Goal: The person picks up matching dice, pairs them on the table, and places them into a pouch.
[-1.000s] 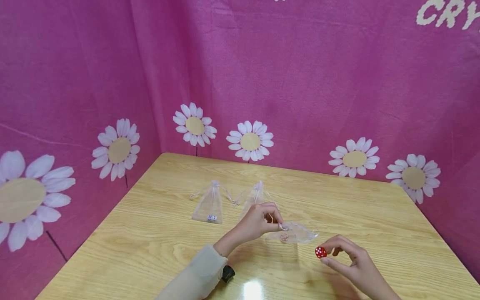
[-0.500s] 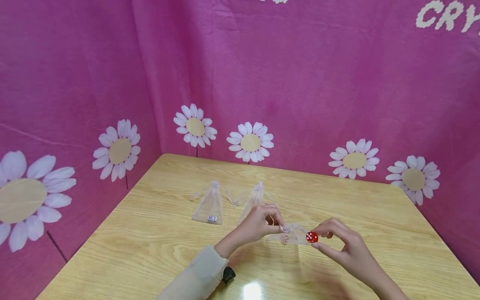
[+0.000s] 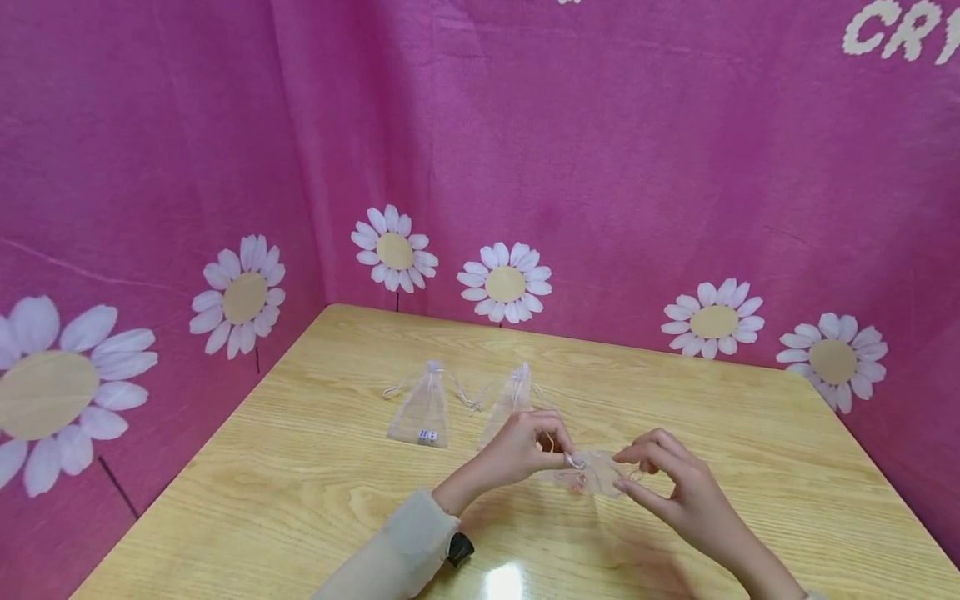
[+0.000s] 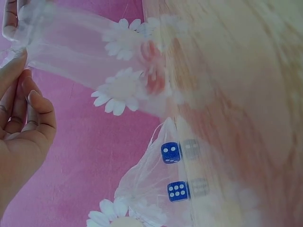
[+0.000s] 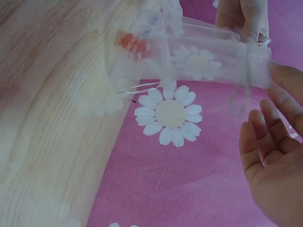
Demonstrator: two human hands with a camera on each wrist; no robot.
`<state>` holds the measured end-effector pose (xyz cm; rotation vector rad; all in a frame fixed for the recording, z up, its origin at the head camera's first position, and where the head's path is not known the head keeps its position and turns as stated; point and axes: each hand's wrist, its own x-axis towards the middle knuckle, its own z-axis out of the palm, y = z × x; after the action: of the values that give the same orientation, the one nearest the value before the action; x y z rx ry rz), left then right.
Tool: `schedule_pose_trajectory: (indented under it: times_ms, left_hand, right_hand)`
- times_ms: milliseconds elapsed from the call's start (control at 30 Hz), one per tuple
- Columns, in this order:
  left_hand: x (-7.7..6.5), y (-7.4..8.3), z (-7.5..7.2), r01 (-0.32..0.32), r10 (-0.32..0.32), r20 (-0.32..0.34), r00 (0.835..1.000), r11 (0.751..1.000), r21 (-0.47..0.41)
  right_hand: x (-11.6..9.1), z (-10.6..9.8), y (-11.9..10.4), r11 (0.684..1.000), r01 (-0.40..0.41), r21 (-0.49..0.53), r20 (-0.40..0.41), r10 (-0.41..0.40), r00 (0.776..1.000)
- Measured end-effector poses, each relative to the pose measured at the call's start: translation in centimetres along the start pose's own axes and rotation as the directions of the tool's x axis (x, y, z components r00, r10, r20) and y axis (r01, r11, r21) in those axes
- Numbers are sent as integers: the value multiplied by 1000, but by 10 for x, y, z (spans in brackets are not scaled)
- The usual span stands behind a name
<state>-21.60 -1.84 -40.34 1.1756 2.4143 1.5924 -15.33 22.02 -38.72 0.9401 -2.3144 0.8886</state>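
My left hand (image 3: 517, 446) pinches the mouth of a sheer white organza drawstring bag (image 3: 600, 473) between thumb and fingertips. Opposite it, my right hand (image 3: 678, 483) has its thumb and index finger apart at the bag's mouth, with no die showing between them. Through the mesh in the left wrist view, red dice (image 4: 154, 80) show blurred at the bag's bottom. Behind the left hand stands a second organza bag (image 3: 501, 412), partly hidden; the left wrist view shows two blue dice (image 4: 177, 191) in a bag. A loose drawstring (image 3: 636, 475) hangs by the right fingers.
Further left on the wooden table (image 3: 315, 467) is another drawstring bag (image 3: 420, 408) with small dice (image 3: 427, 435) inside. Something black (image 3: 460, 550) sits by the left sleeve (image 3: 412, 542). A pink daisy-printed curtain (image 3: 600, 167) surrounds the table's back and left side.
My right hand has moved left and up to the bag's mouth with a red die, which no longer shows between its fingers. The left hand has kept its pinch on the bag.
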Motion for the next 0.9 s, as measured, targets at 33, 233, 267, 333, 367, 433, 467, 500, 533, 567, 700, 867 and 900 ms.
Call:
schedule_pose_trajectory:
  times_ms: [33,233,267,333,367,433,467,500,533,567,700,867,900]
  left_hand:
    - [0,0,0,1,-1,1,1000,1000,1]
    - [1,2,-1,8,-8,2,1000,1000,-12]
    - [1,2,-1,8,-8,4,1000,1000,-20]
    - [1,2,-2,13,-13,11,1000,999,-36]
    - [1,2,-2,18,-18,16,1000,999,-47]
    - [1,1,-3,25,-23,27,999,997,-67]
    - [1,1,-4,29,-26,33,999,997,-78]
    - [1,1,-4,31,-28,40,999,996,-86]
    - [1,1,-5,32,-28,46,999,995,-94]
    - [1,1,-5,35,-30,54,998,994,-103]
    - [0,0,-6,40,-32,72,997,992,-118]
    - [0,-2,-10,40,-29,121,992,995,-91]
    - [0,-1,-13,41,-29,147,989,996,-75]
  right_hand:
    - [-1,0,0,1000,-2,8,-5,2,1000]
    - [-8,-4,5,998,-26,60,-54,29,998]
    - [-10,-5,6,997,-35,71,-58,39,998]
    - [-14,-7,7,992,-67,106,-51,73,996]
    - [-16,-8,8,988,-83,130,-40,88,995]
    - [-19,-9,10,981,-99,169,-16,103,995]
    - [-20,-10,10,977,-104,184,-1,107,994]
    - [-20,-10,11,975,-108,193,13,107,994]
    - [-21,-9,11,975,-113,193,24,110,994]
    - [-21,-9,12,977,-101,186,30,97,995]
    - [-22,-4,13,989,-43,143,27,40,999]
    - [-22,1,13,988,52,147,-29,-48,998]
    - [-22,1,13,987,61,151,-36,-56,998]
